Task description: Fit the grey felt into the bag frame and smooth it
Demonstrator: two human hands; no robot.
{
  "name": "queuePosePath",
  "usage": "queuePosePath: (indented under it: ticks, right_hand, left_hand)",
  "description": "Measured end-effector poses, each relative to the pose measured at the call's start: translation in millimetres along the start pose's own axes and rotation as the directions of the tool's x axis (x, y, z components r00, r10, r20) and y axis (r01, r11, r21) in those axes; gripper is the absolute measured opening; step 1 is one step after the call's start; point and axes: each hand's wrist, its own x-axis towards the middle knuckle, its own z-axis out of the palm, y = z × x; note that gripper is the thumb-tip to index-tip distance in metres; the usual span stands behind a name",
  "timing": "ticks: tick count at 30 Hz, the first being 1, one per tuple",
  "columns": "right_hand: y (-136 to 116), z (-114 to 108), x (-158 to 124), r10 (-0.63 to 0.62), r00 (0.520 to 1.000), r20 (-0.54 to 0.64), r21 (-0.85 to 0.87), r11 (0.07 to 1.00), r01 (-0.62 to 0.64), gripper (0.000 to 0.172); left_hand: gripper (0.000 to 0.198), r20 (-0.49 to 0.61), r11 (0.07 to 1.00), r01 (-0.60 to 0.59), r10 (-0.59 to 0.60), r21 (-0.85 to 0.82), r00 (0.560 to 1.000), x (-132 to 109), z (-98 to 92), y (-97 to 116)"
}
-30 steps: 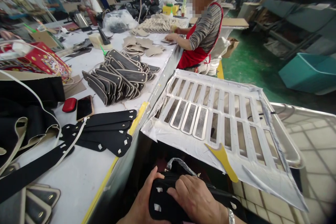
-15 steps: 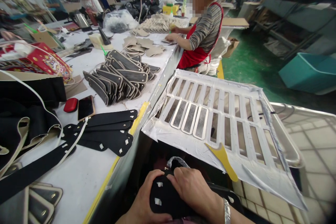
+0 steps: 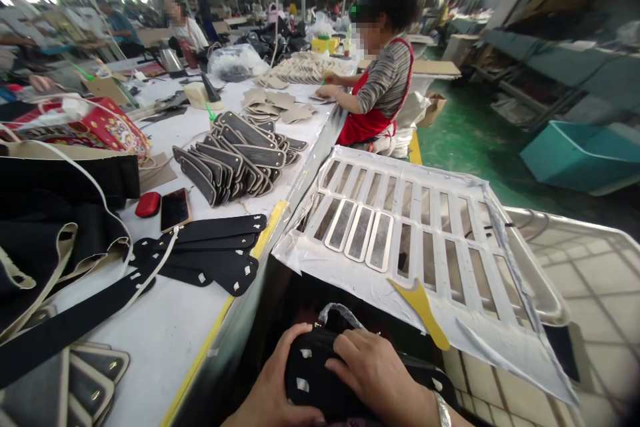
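In my lap, low in the head view, lies a black leather-like piece (image 3: 313, 392) with a rounded end and small white scraps stuck on it. My left hand (image 3: 273, 383) is closed around its left end, thumb and fingers at opposite edges. Curled over the top of the same piece is my right hand (image 3: 373, 367), its fingers bent and pressed against the surface. Just beyond the hands shows a clear plastic-wrapped loop (image 3: 340, 310) with a bit of metal at its left end. The undersides of the pieces in my lap are hidden.
A white slatted tray (image 3: 360, 163) carries three grey strips (image 3: 373, 225) and a yellow forked tool (image 3: 425, 313). On the table at left are black strap pieces (image 3: 205, 240), stacked grey strips (image 3: 240, 153) and a phone (image 3: 175, 209). A co-worker (image 3: 383, 80) sits farther along.
My right hand has slid slightly right along the black piece, its thumb now away from the upper edge. The left hand keeps its grip. The camera view has tilted up a little.
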Motion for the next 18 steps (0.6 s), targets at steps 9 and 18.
queuePosePath:
  ticks: [9,18]
  right_hand:
    - [10.5,3.6,-0.1,-0.151,0.985,-0.086,0.047,0.987,0.156,0.013]
    - [11.2,-7.8,-9.7,0.051,0.993,0.111,0.082,0.995,-0.06,0.029]
  left_hand:
    - [0.017,-0.102,0.914,0.166,-0.138,0.37,0.985,16.4,-17.4,48.9]
    - [0.013,0.002,0.98,0.028,-0.029,0.199,1.0,25.4,-15.6,44.3]
